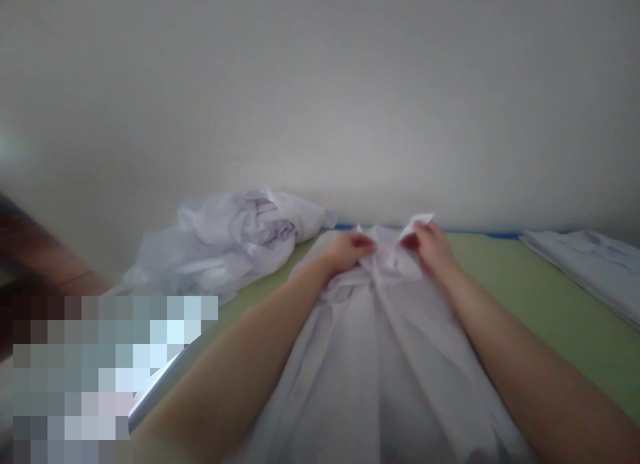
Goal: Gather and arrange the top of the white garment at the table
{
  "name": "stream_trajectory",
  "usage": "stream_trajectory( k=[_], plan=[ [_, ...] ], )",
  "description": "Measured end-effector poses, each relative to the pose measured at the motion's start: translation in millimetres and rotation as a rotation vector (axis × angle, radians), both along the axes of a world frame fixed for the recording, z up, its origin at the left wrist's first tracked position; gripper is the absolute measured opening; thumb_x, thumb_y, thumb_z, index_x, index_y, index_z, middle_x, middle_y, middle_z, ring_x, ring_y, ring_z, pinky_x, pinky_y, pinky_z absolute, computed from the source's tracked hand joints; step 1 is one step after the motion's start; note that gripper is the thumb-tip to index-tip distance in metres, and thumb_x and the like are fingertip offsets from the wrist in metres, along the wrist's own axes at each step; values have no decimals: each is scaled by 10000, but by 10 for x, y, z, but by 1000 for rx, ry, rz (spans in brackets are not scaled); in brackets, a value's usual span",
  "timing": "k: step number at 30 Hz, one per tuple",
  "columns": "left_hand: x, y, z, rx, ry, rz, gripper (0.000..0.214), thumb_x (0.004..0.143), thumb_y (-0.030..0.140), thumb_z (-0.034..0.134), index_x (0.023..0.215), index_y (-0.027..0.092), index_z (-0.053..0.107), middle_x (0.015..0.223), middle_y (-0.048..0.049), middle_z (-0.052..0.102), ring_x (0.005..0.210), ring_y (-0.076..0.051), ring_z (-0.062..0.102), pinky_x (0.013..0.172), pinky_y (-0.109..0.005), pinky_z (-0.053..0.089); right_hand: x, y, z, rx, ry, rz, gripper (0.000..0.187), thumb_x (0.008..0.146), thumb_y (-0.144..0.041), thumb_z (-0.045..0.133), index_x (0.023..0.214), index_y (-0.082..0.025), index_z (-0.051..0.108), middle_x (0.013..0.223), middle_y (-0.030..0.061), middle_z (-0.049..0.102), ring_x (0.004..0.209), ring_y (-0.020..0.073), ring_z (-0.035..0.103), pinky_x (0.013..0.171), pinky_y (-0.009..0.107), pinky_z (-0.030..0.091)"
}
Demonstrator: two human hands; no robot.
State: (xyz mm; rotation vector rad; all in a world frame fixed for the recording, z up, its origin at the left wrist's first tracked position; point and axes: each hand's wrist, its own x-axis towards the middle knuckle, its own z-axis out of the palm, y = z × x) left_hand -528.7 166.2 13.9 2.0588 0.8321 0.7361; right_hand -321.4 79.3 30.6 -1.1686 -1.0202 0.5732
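A white shirt lies lengthwise in front of me, its collar end at the far side and its body running toward me in soft folds. With its fingers pinched, my left hand grips the left side of the collar. On the other side, my right hand pinches the right collar edge, and a pointed collar tip sticks up above the fingers. The fabric between the two hands is bunched, and small details there are blurred.
A crumpled heap of white cloth lies at the back left. Flat folded white garments rest at the right on the green surface. Behind stands a plain grey wall. A pixelated patch covers the lower left.
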Motion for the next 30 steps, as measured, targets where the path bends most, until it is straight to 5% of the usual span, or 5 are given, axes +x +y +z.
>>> stream_trajectory(
  k=[4,9,17,22,30],
  plan=[
    [-42,-33,40,-98,-64,-95,335,738,292,706,1060,199,707,866,-30,722,687,-122,625,628,-213,470,-54,1,-9,-112,-259,-32,444,700,-605,657,777,-181,551,677,17,611,597,136,549,563,244,408],
    [-40,-73,89,68,117,-83,279,763,243,633,1026,202,717,901,-21,723,758,-141,634,681,-214,467,-179,-113,42,-314,-803,-165,566,647,-744,614,599,-184,546,572,14,561,530,120,465,498,244,290],
    [20,-165,112,306,263,-18,198,780,303,592,918,211,700,804,-12,698,708,-146,600,621,-216,425,-347,-223,102,-456,-1187,-109,318,642,-517,686,699,-203,676,689,59,657,646,175,568,549,266,317],
    [32,-178,127,177,89,67,270,810,393,582,978,213,692,803,-7,686,650,-126,576,583,-212,426,-312,-197,117,-435,-1188,-173,207,759,-349,571,701,-188,688,759,93,685,697,184,589,594,274,326],
    [122,-231,119,48,-105,155,191,808,356,587,853,192,674,744,-5,673,578,-112,566,540,-211,440,-205,-183,199,-90,-689,-252,345,837,-476,553,753,-173,695,703,53,665,607,153,540,576,256,342]
  ],
)
